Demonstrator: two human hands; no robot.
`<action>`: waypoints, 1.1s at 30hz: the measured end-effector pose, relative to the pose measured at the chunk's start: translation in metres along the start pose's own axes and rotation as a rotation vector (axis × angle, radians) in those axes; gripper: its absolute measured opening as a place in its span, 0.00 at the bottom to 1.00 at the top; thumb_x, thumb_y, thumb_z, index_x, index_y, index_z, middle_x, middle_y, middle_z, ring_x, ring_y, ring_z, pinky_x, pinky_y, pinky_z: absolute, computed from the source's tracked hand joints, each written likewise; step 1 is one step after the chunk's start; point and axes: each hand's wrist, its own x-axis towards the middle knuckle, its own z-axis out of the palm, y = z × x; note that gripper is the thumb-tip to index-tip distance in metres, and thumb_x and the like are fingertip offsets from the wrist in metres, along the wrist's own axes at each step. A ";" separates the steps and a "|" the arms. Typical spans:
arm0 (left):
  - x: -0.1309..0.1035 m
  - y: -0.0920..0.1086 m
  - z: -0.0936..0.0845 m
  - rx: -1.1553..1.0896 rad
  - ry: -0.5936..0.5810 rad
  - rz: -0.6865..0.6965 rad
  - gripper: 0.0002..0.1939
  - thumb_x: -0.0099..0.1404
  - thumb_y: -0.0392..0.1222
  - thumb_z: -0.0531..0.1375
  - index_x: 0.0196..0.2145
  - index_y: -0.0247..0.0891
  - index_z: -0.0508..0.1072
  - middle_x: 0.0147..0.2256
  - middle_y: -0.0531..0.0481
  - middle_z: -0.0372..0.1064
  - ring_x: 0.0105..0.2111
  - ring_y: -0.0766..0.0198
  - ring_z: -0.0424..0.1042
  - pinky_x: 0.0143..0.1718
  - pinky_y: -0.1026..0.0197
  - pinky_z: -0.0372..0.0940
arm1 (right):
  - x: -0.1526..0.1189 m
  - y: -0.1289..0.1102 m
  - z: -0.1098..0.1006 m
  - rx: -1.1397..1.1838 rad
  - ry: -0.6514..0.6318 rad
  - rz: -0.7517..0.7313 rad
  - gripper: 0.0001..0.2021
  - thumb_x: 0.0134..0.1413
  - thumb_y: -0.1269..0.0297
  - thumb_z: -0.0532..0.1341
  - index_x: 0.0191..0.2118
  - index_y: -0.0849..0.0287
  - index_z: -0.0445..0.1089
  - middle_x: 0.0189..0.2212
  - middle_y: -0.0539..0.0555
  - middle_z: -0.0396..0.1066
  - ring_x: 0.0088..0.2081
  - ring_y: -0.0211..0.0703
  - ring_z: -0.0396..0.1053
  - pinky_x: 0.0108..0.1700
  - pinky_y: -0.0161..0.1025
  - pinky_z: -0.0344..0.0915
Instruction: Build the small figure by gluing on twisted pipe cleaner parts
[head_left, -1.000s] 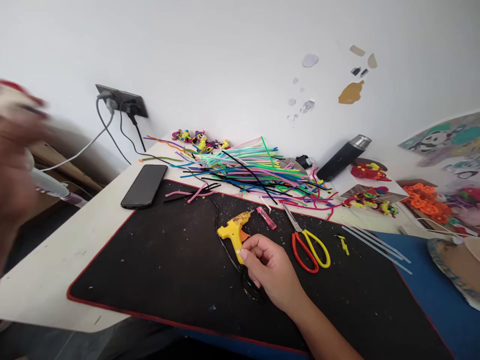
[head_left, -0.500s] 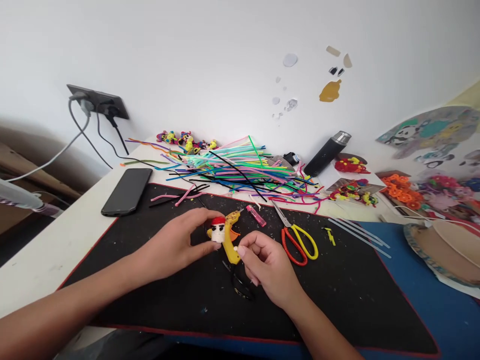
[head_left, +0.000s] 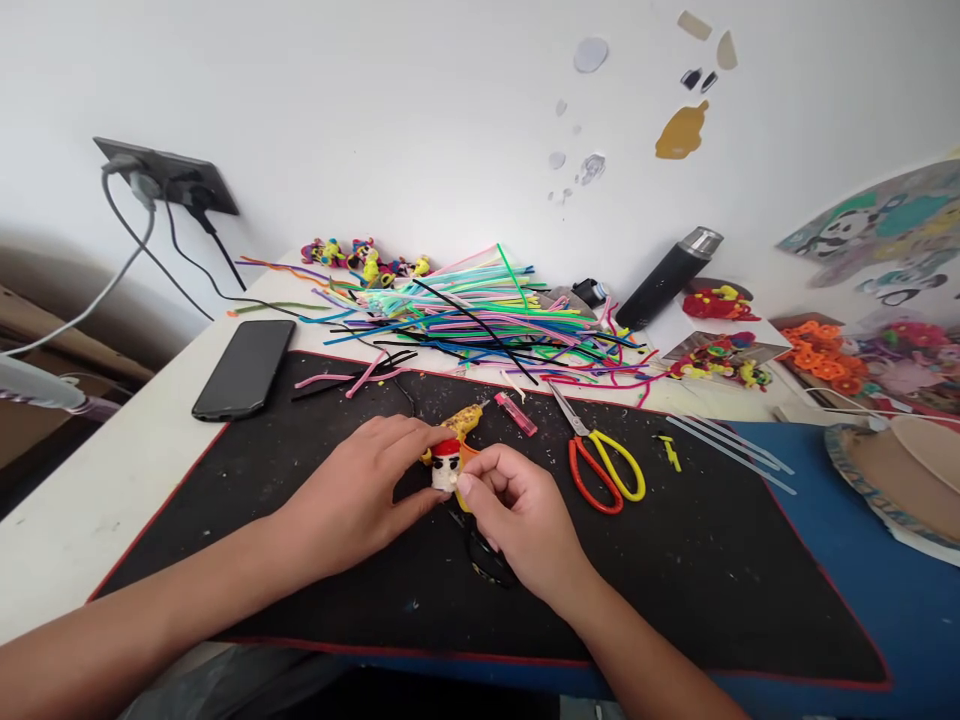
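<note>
black mat (head_left: 705,590), left hand (head_left: 366,488) holding figure (head_left: 445,474)

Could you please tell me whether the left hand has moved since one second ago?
Yes: the left hand has moved rightward, from left of the phone to the phone's right, over the black mat.

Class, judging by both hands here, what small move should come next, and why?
Probably press the tiny white piece onto the small red-topped white head: the right hand pinches that piece close by the head's lower side, while the left hand holds the head between thumb and finger.
</note>
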 end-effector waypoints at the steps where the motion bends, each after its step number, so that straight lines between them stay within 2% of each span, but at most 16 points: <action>1: -0.001 0.001 0.000 0.025 0.006 0.012 0.18 0.72 0.44 0.61 0.57 0.38 0.73 0.52 0.41 0.78 0.51 0.49 0.75 0.53 0.47 0.69 | 0.000 0.001 0.000 -0.005 0.008 -0.002 0.11 0.62 0.55 0.65 0.35 0.57 0.70 0.19 0.42 0.57 0.19 0.33 0.54 0.22 0.33 0.52; 9: -0.001 0.006 0.001 0.100 0.011 0.035 0.17 0.72 0.44 0.61 0.56 0.38 0.74 0.51 0.41 0.77 0.49 0.49 0.75 0.52 0.47 0.68 | -0.001 0.005 0.006 -0.120 0.058 -0.062 0.10 0.61 0.57 0.64 0.33 0.57 0.70 0.20 0.44 0.60 0.23 0.35 0.57 0.27 0.34 0.55; 33: -0.003 0.010 0.003 0.201 0.022 0.115 0.16 0.72 0.41 0.62 0.55 0.34 0.73 0.48 0.40 0.77 0.46 0.49 0.74 0.47 0.48 0.65 | -0.003 0.015 0.009 -0.203 0.124 -0.106 0.08 0.63 0.60 0.62 0.33 0.57 0.70 0.18 0.42 0.57 0.21 0.35 0.55 0.26 0.34 0.53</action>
